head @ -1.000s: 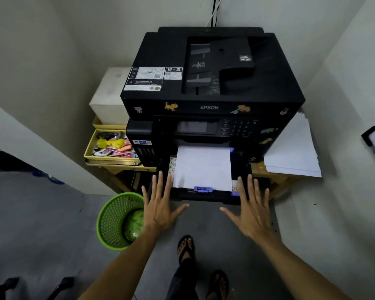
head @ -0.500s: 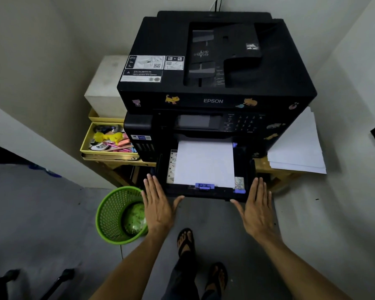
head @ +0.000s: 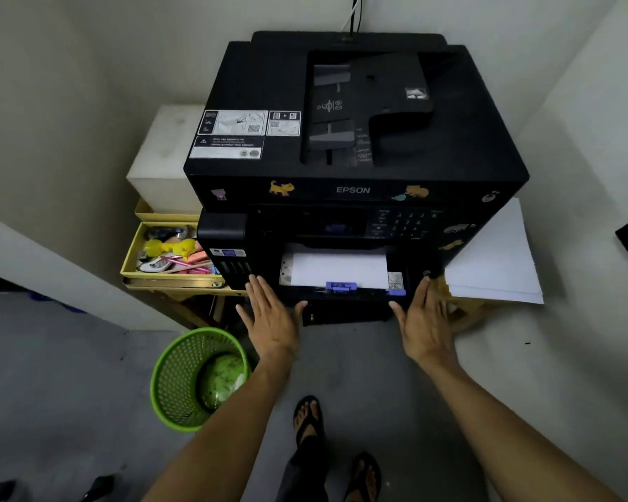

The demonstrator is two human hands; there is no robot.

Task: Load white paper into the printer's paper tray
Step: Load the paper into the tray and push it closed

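Leftmost, I see a green mesh bin [head: 193,378] on the floor and, above it, a yellow drawer [head: 167,257] full of small coloured items beside a white box [head: 165,157]. My left hand [head: 271,320] is flat, fingers straight and together, its thumb at the front left corner of the paper tray [head: 345,306]. That tray sticks partway out of the black Epson printer [head: 356,139], and the white paper [head: 339,269] lies inside it behind a purple guide [head: 341,286]. My right hand [head: 425,324] is likewise flat and straight-fingered at the tray's front right corner, holding nothing. Further right, a loose stack of white sheets [head: 497,259] rests on the wooden surface [head: 461,313] beside the printer.
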